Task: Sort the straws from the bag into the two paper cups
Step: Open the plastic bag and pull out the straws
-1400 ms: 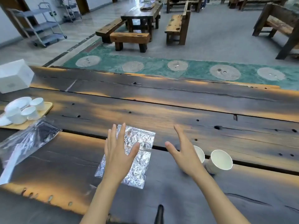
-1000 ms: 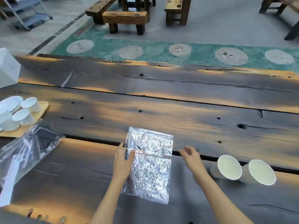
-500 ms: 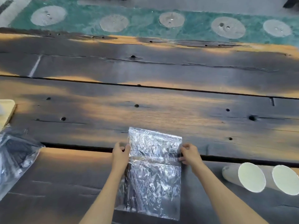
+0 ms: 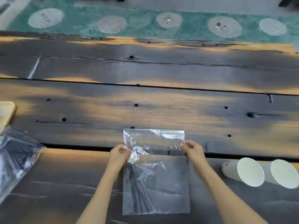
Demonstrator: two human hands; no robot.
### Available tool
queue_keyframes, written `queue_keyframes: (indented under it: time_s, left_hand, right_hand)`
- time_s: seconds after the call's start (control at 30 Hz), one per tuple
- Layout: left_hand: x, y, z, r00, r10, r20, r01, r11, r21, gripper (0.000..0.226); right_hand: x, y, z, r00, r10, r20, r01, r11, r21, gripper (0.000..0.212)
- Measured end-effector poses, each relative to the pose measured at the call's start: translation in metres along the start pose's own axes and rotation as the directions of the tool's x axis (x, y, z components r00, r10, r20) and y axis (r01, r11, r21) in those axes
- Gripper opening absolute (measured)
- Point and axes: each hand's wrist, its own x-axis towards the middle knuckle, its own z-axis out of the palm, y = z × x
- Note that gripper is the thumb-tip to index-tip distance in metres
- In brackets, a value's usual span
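A clear plastic bag [image 4: 161, 183] lies flat on the dark wooden table [image 4: 161, 107] in front of me. Several black straws [image 4: 139, 191] show through its left half. My left hand [image 4: 119, 153] pinches the bag's left edge near the seal line. My right hand [image 4: 192, 149] pinches the right edge at the same height. Two white paper cups lie on their sides at the right, mouths towards me: the nearer cup [image 4: 242, 172] and the farther cup [image 4: 283, 174], touching each other.
A second clear bag with dark straws [image 4: 14, 157] lies at the left edge. A wooden tray corner [image 4: 6, 110] shows above it. Beyond the table's far edge is a green floor strip with round grey discs [image 4: 168, 20].
My hands moved from hovering above the bag to gripping its two side edges. The camera tilted down and closer; the cups shifted right in view. The bag now looks clear rather than silvery.
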Motion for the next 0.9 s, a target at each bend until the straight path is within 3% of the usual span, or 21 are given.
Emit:
queue_keyframes:
  time_s: [0.1,0.27,0.47,0.53,0.6,0.73,0.83,0.9]
  left_hand:
    - [-0.03,-0.001,-0.009,0.996,0.061,0.06,-0.055,0.993,-0.1,0.013]
    - [-0.075,0.011,-0.014,0.962,0.271,-0.045,-0.274,0.935,-0.225,0.013]
    - [-0.126,0.036,-0.012,0.891,0.443,-0.1,-0.446,0.814,-0.372,0.008]
    - [-0.143,0.04,-0.011,0.866,0.491,-0.096,-0.486,0.781,-0.392,0.028]
    - [-0.162,0.043,-0.014,0.827,0.555,-0.093,-0.545,0.747,-0.38,0.039]
    - [-0.192,0.045,-0.019,0.775,0.628,-0.07,-0.616,0.725,-0.309,0.025]
    - [-0.21,0.045,-0.024,0.77,0.637,-0.047,-0.616,0.722,-0.315,0.017]
    - [-0.223,0.047,-0.028,0.761,0.647,-0.051,-0.621,0.703,-0.348,0.021]
  right_hand:
    - [-0.026,-0.011,-0.017,0.991,-0.074,0.109,0.068,0.996,0.059,0.014]
    - [-0.071,-0.02,-0.044,0.968,-0.157,0.194,0.107,0.963,0.247,0.027]
    - [-0.119,-0.016,-0.065,0.965,-0.238,0.108,0.193,0.929,0.317,0.033]
    - [-0.132,-0.014,-0.075,0.962,-0.262,0.081,0.22,0.913,0.343,0.04]
    - [-0.147,-0.017,-0.084,0.959,-0.277,0.059,0.24,0.905,0.352,0.027]
    - [-0.173,-0.025,-0.096,0.961,-0.276,0.029,0.246,0.895,0.372,0.026]
    - [-0.187,-0.029,-0.102,0.954,-0.301,-0.014,0.291,0.908,0.302,0.029]
    - [-0.196,-0.033,-0.104,0.939,-0.336,-0.074,0.344,0.912,0.222,0.018]
